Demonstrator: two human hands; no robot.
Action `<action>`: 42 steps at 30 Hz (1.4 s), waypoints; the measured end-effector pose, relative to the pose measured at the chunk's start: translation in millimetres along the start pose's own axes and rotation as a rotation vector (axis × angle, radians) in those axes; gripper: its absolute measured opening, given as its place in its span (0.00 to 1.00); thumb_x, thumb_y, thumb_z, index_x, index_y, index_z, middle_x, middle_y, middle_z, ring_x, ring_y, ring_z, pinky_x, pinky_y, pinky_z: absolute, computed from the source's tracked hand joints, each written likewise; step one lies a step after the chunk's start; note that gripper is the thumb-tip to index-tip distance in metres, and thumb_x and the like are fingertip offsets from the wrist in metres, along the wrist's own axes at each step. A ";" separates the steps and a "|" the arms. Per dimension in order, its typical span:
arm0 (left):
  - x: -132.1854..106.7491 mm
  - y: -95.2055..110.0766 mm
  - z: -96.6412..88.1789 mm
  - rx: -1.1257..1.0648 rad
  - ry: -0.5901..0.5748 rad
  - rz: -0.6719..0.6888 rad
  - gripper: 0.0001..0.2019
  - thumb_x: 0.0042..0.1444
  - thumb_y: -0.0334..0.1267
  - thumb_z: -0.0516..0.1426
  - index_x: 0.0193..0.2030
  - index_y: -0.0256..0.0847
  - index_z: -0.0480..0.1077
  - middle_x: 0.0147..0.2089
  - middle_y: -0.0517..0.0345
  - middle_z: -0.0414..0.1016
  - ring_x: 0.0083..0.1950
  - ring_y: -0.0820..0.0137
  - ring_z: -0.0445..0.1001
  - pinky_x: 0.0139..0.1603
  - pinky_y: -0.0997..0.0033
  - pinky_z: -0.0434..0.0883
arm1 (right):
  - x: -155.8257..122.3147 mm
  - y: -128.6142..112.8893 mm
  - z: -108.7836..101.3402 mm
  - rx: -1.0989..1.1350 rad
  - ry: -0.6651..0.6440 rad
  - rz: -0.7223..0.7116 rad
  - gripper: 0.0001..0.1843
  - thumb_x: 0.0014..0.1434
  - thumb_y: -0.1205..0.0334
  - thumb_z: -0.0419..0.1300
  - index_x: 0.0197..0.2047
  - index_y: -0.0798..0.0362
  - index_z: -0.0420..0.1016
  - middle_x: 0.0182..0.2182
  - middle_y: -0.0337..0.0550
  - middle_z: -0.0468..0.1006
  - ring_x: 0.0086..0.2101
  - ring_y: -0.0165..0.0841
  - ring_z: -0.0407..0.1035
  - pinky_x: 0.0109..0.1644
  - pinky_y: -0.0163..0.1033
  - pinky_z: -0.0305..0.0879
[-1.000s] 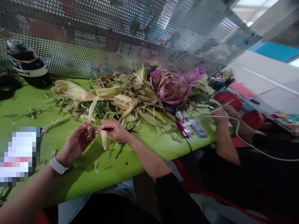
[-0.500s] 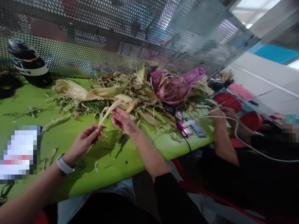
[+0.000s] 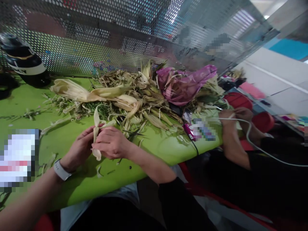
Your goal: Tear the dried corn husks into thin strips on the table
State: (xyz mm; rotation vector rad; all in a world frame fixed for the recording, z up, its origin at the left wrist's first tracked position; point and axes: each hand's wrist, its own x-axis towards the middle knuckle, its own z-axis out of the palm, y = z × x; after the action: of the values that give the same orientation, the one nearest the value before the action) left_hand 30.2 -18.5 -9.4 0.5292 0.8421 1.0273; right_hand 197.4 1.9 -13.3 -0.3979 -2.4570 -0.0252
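Observation:
A pale strip of corn husk (image 3: 96, 120) stands upright between my two hands, one end rising above my fingers and a curled end hanging below. My left hand (image 3: 81, 144), with a white watch band on its wrist, is closed on the strip from the left. From the right, my right hand (image 3: 113, 142) pinches the same husk, its fingers partly hiding the grip. Just beyond my hands lies a heap of dried corn husks (image 3: 120, 96), with larger pale leaves at its left end.
A pink plastic bag (image 3: 184, 86) rests on the heap by a perforated metal panel (image 3: 108, 48). A black bottle (image 3: 26, 64) and a lit screen (image 3: 18, 157) are at the left of the green table (image 3: 168, 147). At right, a co-worker's hands (image 3: 232, 117) work near a white cable.
My right hand has come down and left to meet my left hand. The husk strip, slanted between them before, is now upright and gripped by both.

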 end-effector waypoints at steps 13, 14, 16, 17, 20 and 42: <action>-3.9 3.9 8.1 0.024 0.101 0.066 0.12 0.53 0.34 0.64 0.45 0.35 0.76 0.39 0.52 0.81 0.38 0.70 0.79 0.35 0.78 0.75 | -0.6 -1.1 14.0 -0.049 -0.052 -0.045 0.13 0.63 0.60 0.55 0.47 0.49 0.78 0.44 0.39 0.80 0.50 0.35 0.67 0.64 0.45 0.57; -4.1 4.6 7.8 0.032 0.106 0.069 0.12 0.54 0.34 0.64 0.46 0.35 0.77 0.40 0.52 0.81 0.38 0.70 0.79 0.34 0.78 0.75 | -1.2 -1.0 13.3 -0.033 -0.066 -0.060 0.14 0.63 0.62 0.55 0.50 0.49 0.77 0.46 0.39 0.80 0.52 0.35 0.67 0.66 0.46 0.56; -3.0 4.8 5.4 0.034 0.092 0.093 0.13 0.55 0.35 0.64 0.47 0.35 0.77 0.42 0.52 0.81 0.38 0.71 0.78 0.35 0.78 0.75 | -2.1 -0.5 10.4 -0.023 -0.048 -0.048 0.16 0.62 0.65 0.54 0.51 0.49 0.77 0.45 0.39 0.80 0.50 0.33 0.69 0.67 0.46 0.55; -1.8 4.3 3.5 0.029 0.074 0.110 0.14 0.55 0.36 0.64 0.47 0.35 0.77 0.42 0.52 0.81 0.38 0.72 0.78 0.36 0.79 0.75 | -2.3 0.1 8.3 -0.032 -0.009 -0.011 0.16 0.62 0.65 0.53 0.50 0.49 0.77 0.44 0.39 0.80 0.49 0.32 0.69 0.66 0.46 0.57; 2.7 0.8 -2.1 -0.005 0.034 0.145 0.12 0.53 0.37 0.66 0.44 0.37 0.78 0.42 0.55 0.80 0.36 0.76 0.76 0.37 0.82 0.74 | -1.3 3.0 1.5 -0.126 0.140 0.218 0.14 0.63 0.61 0.55 0.49 0.50 0.77 0.45 0.43 0.79 0.50 0.35 0.69 0.64 0.48 0.58; -3.4 2.5 -9.5 0.492 -0.169 0.148 0.14 0.55 0.46 0.63 0.42 0.39 0.81 0.34 0.53 0.80 0.32 0.71 0.73 0.34 0.76 0.70 | 6.9 24.0 -31.6 0.737 0.144 1.008 0.22 0.62 0.45 0.55 0.28 0.54 0.70 0.23 0.36 0.69 0.26 0.27 0.63 0.33 0.34 0.58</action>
State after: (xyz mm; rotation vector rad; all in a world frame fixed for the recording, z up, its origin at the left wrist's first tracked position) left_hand 20.4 -20.5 -11.9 1.0941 0.9153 0.8911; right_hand 218.1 23.1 14.1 -1.1551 -1.7035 1.1635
